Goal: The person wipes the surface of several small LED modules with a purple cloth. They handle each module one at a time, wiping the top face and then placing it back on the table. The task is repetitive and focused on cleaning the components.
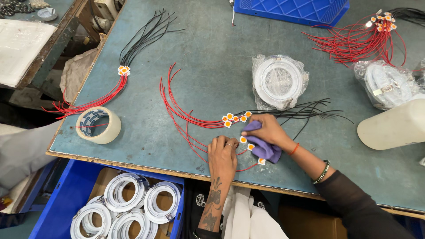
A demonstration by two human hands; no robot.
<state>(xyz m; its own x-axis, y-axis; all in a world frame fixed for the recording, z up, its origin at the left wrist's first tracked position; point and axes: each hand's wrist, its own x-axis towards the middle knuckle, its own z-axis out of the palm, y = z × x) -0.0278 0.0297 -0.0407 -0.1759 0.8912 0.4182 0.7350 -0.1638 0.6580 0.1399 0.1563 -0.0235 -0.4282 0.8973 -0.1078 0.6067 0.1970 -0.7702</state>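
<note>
Two hands of ours work near the front edge of the broad grey-green table [212, 57], which bears everything else. Beneath its near edge sits a blue crate [66, 199] holding white round lamp rings [128, 206], and a second blue crate [292, 11] stands at the far side. Next in size come a white ring wrapped in clear plastic [279, 82] just beyond our hands, another wrapped ring [387, 84] to the right, and a roll of clear tape [98, 125] near the left edge. Bundles of red and black wires lie spread out: one bundle [128, 71] at the left, another [367, 37] at the far right. Our right hand [265, 130] is closed around a crumpled purple cloth [262, 146], pressing it onto the table beside the small square orange chips [235, 118] that join red wires [186, 115] to black wires [305, 110]. Our left hand [222, 152] lies flat, fingers pressed together on the red wires, fingertips just beside two chips [246, 143] next to the cloth.
</note>
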